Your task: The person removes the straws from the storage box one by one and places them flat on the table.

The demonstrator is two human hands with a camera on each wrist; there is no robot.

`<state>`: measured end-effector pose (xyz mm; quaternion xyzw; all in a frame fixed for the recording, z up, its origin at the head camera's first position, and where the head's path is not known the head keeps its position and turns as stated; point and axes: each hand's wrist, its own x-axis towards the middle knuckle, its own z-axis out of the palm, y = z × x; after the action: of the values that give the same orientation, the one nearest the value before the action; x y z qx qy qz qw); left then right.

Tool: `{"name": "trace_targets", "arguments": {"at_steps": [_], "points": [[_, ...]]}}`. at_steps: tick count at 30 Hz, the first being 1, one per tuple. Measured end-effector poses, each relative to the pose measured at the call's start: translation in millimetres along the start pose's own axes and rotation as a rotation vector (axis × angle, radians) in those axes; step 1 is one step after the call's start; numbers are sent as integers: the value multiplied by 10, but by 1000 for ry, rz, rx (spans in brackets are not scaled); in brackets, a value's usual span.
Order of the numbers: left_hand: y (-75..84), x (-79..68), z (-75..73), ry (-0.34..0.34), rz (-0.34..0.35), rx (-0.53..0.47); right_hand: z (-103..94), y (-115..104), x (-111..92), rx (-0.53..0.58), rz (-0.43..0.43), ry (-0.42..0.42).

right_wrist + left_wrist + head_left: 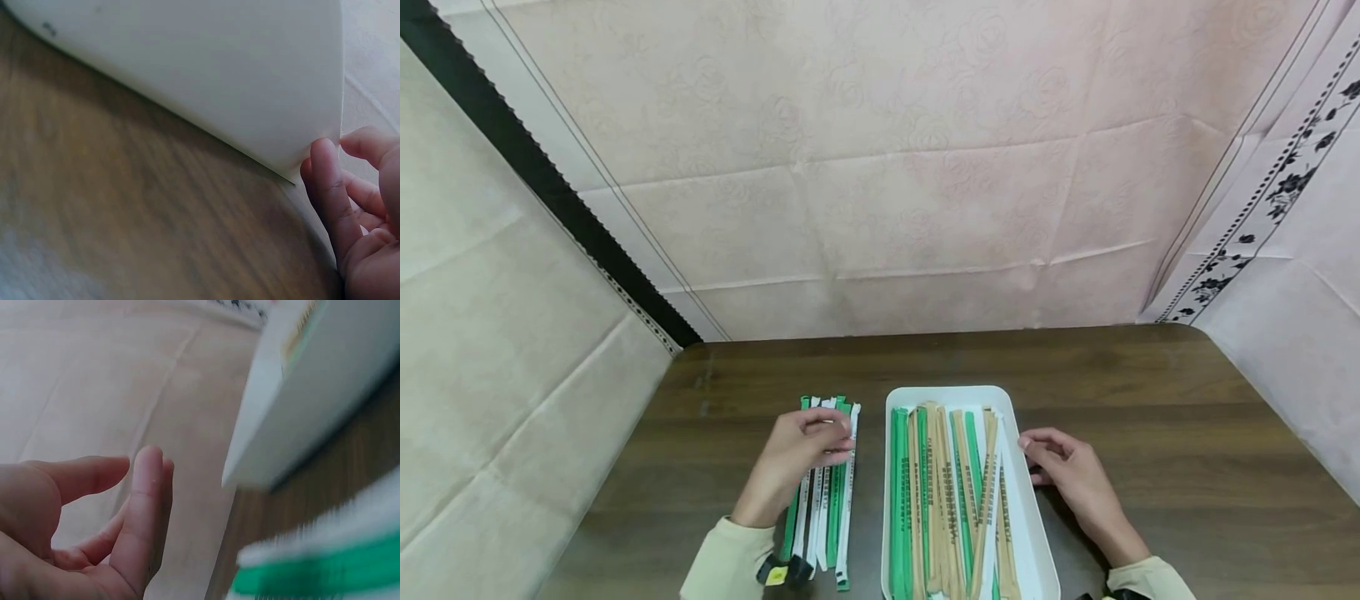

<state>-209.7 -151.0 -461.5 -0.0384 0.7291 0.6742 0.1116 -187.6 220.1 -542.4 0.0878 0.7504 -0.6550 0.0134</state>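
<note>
My left hand [808, 446] is over a row of long, narrow green and white wrapped sticks [837, 508] with printed lettering, lying side by side on the table. Its thumb and fingers are apart with nothing between them, as the left wrist view shows. To the right stands a white rectangular tray [1030, 533] filled with tan, green and white wrapped sticks [934, 500]. At the tray's right side, my right hand [1067, 471] pinches the rim between thumb and fingers. The right wrist view shows its fingertips [324, 150] against the outer wall.
The brown wood-grain table [1157, 433] carries both the row and the tray. Behind it hangs a pale patterned cloth [887, 208]. More cloth [535, 400] closes off the left, and a flower-bordered one [1300, 358] the right.
</note>
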Motion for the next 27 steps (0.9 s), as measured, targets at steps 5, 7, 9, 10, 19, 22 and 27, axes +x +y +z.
{"name": "trace_targets", "arguments": {"at_steps": [5,7,9,10,19,22,27], "points": [[48,35,390,-123,17,-62,-10,-3,12,-1,5,1],[58,38,558,-162,15,-77,-14,-2,14,-1,5,1],[53,34,713,-189,4,-98,-13,0,12,4,6,2],[43,28,781,-202,-4,-104,-8,1,10,5,6,4],[-66,-11,1094,-268,-44,24,102,4,19,18,18,-8],[-76,22,1176,-286,-47,57,100,4,22,27,19,2],[-44,96,1359,-304,-62,142,22,-2,0,9,14,22]]}}
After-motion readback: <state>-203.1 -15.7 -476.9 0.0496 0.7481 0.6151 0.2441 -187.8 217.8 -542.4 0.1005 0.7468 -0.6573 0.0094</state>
